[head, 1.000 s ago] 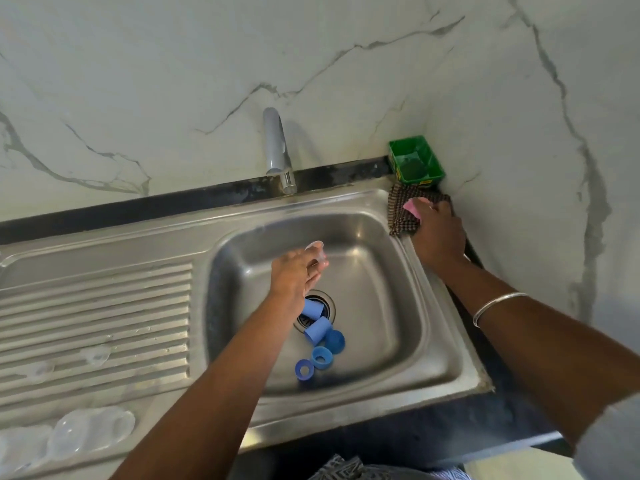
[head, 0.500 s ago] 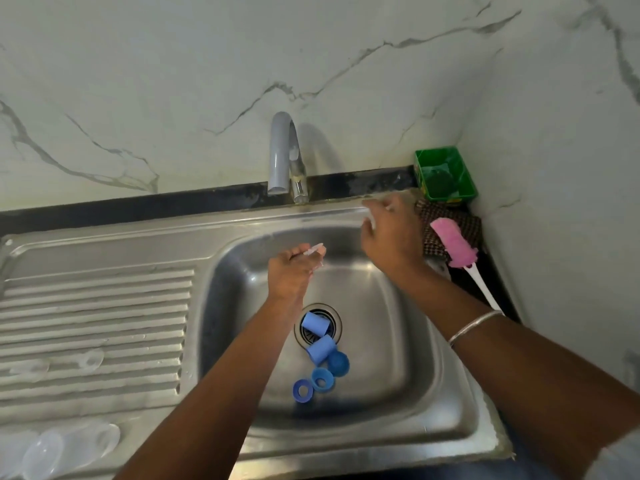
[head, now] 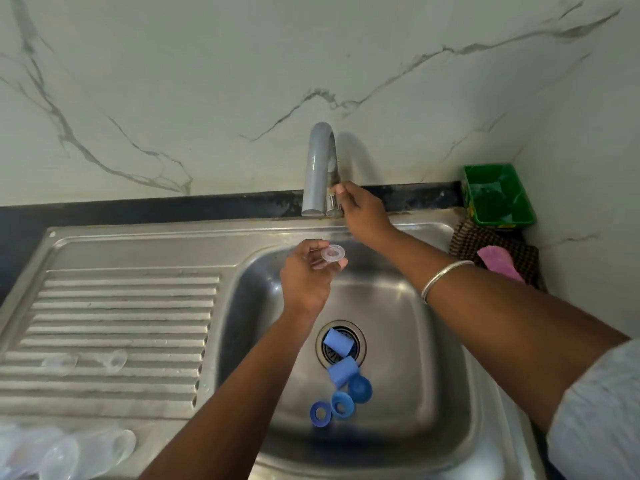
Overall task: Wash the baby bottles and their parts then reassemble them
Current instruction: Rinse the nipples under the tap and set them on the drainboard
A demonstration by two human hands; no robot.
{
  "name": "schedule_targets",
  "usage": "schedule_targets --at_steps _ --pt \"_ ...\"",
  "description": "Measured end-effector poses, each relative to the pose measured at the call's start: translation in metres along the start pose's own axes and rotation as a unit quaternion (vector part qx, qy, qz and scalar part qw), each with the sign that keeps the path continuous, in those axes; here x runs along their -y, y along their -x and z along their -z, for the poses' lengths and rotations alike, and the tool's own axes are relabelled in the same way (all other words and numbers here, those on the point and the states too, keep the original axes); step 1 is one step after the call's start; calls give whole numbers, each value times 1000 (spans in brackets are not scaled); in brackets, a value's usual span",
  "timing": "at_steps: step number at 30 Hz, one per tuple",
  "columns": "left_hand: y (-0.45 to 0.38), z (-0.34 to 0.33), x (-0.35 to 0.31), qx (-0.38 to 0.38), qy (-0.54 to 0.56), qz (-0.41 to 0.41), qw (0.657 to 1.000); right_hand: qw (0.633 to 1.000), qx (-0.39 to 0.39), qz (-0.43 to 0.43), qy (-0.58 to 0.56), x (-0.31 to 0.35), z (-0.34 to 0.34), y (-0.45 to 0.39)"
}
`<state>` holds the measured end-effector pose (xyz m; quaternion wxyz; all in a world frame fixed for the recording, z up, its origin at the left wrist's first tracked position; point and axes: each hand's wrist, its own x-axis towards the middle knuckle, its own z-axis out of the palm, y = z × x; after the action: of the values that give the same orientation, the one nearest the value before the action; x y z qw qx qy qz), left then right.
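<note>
The right hand point(head: 360, 211) has left the pink brush point(head: 498, 263), which now lies on the checked cloth point(head: 485, 242) at the sink's right corner, and has moved to the tap point(head: 320, 168). Its fingertips pinch the chrome tap handle point(head: 333, 199) behind the grey spout. No water is visible at the spout.

The left hand point(head: 306, 278) is raised over the basin point(head: 433, 341), below and in front of the spout. Its curled fingers grip a clear silicone teat point(head: 333, 253) by the flange, base facing the camera.

Judgement: scrubbing of this teat is finished; the rinse step begins once the tap opens.

Remaining parts:
- Two blue caps point(head: 337, 344) lie on and just beside the drain strainer point(head: 341, 344).
- Three blue collar rings point(head: 343, 403) lie touching one another, just in front of the caps.
- Two clear teats point(head: 110, 360) rest on the ribbed drainboard point(head: 121, 306).
- Clear bottles point(head: 62, 452) lie at the drainboard's near left edge, blurred.

Judgement: the blue parts remain unwashed; reassembly has not started.
</note>
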<state>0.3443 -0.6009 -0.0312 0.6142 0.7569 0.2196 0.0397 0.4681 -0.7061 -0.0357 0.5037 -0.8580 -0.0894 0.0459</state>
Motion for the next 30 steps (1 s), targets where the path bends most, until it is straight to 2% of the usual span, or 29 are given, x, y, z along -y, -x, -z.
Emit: schedule_targets --at_steps 4,7,12,20,26,28,30 --pt "4 0 -2 0 -6 -14 1000 986 91 -88 -109 3 -4 0" --pt "6 1 -4 1 2 -14 1000 981 114 -103 -116 8 -4 -1" --pt "9 8 -5 0 13 -28 1000 990 115 -70 -45 9 -10 -5" --pt "11 8 -4 4 10 -21 1000 995 78 -61 -9 8 -17 -2" --pt "11 8 -3 -4 -15 -33 999 996 -32 -6 -88 3 -16 39" --pt "12 8 -4 -1 -16 -32 999 990 -23 -20 -136 0 -13 62" --pt "10 10 -3 11 -4 -22 1000 985 21 -29 -168 -2 -10 81"
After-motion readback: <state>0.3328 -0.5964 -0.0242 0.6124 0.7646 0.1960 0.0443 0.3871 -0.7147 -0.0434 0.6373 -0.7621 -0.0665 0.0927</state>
